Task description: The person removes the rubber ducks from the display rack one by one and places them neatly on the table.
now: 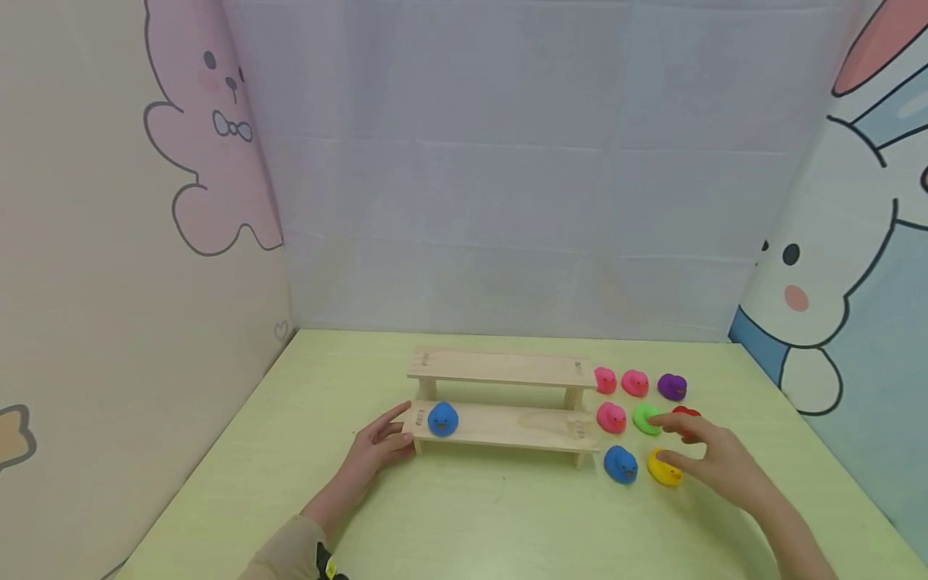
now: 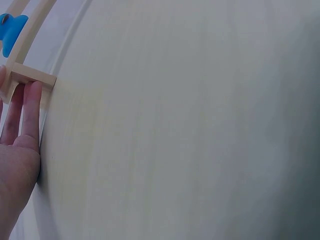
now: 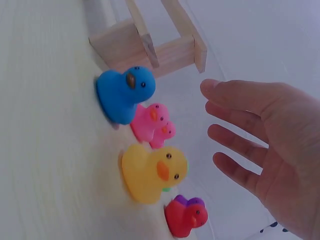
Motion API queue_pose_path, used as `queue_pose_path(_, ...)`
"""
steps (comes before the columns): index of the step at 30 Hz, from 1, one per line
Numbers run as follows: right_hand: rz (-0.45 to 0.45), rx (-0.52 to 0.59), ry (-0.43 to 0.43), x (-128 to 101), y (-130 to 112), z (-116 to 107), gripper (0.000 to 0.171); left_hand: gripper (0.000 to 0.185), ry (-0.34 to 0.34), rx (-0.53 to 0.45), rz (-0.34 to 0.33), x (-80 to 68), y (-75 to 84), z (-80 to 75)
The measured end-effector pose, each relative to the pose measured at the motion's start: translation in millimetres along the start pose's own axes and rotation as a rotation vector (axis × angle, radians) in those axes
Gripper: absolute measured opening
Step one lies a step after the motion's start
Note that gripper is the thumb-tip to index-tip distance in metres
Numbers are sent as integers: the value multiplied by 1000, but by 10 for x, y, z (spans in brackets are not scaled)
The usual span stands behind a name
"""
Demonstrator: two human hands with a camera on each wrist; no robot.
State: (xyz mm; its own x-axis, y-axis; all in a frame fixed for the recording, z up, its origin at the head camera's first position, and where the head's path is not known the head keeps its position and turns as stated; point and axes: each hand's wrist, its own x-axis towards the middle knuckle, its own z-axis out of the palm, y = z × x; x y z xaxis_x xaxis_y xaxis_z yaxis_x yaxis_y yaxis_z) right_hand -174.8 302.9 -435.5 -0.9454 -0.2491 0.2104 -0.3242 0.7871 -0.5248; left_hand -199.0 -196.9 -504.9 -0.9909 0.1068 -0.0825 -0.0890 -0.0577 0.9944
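Observation:
A two-step wooden shelf (image 1: 507, 424) stands on the table, with a blue rubber duck (image 1: 443, 419) at the left of its lower step. My left hand (image 1: 379, 441) holds the left end of that step; in the left wrist view, two fingers (image 2: 31, 112) reach against its leg. Over the right side, my right hand (image 1: 718, 463) hovers with parted fingers beside a yellow rubber duck (image 1: 664, 467). Nothing sits between those fingers in the right wrist view, where the yellow duck (image 3: 150, 175) is left of the hand. Another blue duck (image 1: 620, 465) stands near the shelf's right end.
Behind the yellow duck are a green duck (image 1: 645, 419), a red duck (image 1: 687, 412) partly hidden by my right hand, a purple duck (image 1: 672, 387) and several pink ducks (image 1: 612, 417). Pale curtain walls (image 1: 507, 177) with cartoon animals border the table (image 1: 464, 524).

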Motion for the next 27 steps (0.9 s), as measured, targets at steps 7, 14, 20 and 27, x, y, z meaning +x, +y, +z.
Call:
queue_pose_path(7,-140,34,86,205,-314,92,40,63,-10,-10,-5,4,2,-3)
queue_pose_path(14,-304,128,128,449,-595,268,40,60,5,-11,-10,1,2,9)
queue_pose_path(20,-437,237,134,660,-834,461,38,60,11,-12,-11,26,-25,0)
queue_pose_path(27,-526,287,160,846,-1097,738,37,60,6,-13,-10,31,-31,-10)
